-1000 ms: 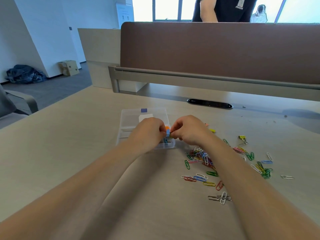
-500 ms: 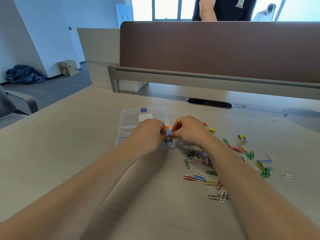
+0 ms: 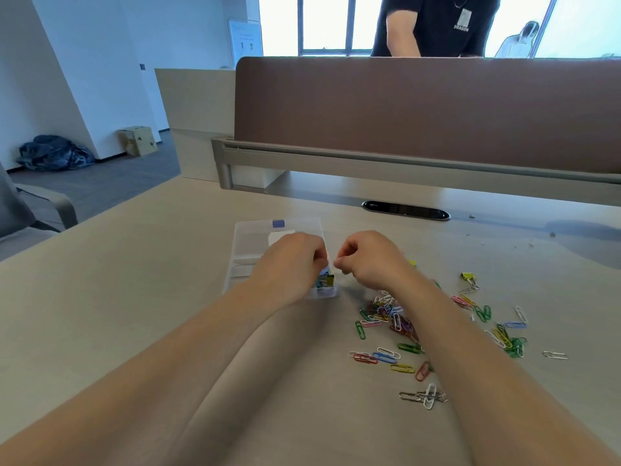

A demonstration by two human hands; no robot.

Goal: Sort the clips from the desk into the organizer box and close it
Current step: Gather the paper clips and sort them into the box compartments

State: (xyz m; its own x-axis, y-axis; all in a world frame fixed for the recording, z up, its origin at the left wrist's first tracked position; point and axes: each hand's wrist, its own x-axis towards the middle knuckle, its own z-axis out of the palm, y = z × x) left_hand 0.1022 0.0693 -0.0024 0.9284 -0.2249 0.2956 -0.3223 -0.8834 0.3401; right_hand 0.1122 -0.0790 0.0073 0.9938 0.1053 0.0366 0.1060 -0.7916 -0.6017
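Observation:
A clear plastic organizer box (image 3: 250,243) lies open on the desk, its blue latch (image 3: 278,224) at the far rim. Several coloured clips (image 3: 327,281) sit in its near right compartment. My left hand (image 3: 290,264) hovers over that compartment with fingers curled, pinching a small blue clip (image 3: 324,271) of which only a bit shows. Just right of the box, my right hand (image 3: 368,258) has its fingers curled, with nothing visible in them. Loose paper clips (image 3: 391,314) lie scattered to the right, and a yellow binder clip (image 3: 467,277) sits farther out.
A brown divider panel (image 3: 420,109) on a grey rail closes off the far side of the desk, with a black cable slot (image 3: 405,210) in front of it. A person in a black shirt (image 3: 437,25) stands behind the panel. A chair (image 3: 30,210) stands at the left.
My hands held one blue and orange clip between them over the box; now they have parted, the right hand has let go and shifted right, and the left stays over the compartment.

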